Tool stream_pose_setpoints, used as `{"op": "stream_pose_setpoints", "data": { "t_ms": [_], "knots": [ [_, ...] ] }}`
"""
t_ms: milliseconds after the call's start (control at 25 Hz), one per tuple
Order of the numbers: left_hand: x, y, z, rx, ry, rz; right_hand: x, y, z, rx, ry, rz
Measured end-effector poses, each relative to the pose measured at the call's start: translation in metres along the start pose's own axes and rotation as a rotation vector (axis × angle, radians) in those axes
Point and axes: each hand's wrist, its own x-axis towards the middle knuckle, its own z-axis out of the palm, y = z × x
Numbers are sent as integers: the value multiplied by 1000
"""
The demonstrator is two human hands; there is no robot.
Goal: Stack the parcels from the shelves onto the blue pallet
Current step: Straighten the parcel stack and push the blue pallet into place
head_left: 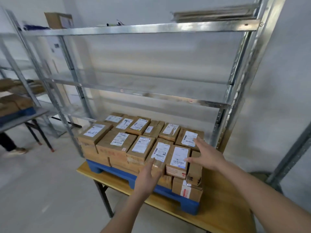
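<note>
Reaching forward with both arms, the person appears to be settling a parcel point(158, 157) into the top layer on the blue pallet point(117, 172); next likely calls for squaring it. The left hand point(148, 175) is pressing its near side with straight fingers, while the right hand point(206, 155) is hovering spread beside it. Beyond, the shelves point(134, 29) are standing nearly bare.

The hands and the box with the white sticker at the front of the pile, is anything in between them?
Nothing visible is in the way. The left hand already touches the front of that box with straight fingers. The right hand hangs open over the neighbouring boxes, with only air beneath it.
</note>
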Motion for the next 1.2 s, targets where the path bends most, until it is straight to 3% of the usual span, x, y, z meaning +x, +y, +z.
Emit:
{"op": "stream_pose_setpoints", "data": {
  "t_ms": [240, 560, 880, 1200],
  "knots": [
    [4, -33, -157, 153, 171, 11, 15, -152, -21, -109, -33, -183],
    [-27, -99, -327, 258, 303, -5, 13, -339, 9, -163, -72, -341],
    [-32, -182, -422, 228, 255, -96, 51, -448, 60, -250, -95, -393],
    [61, -242, -481, 305, 214, -23, 148, -511, 94, -246, -104, -389]
  ]
}}
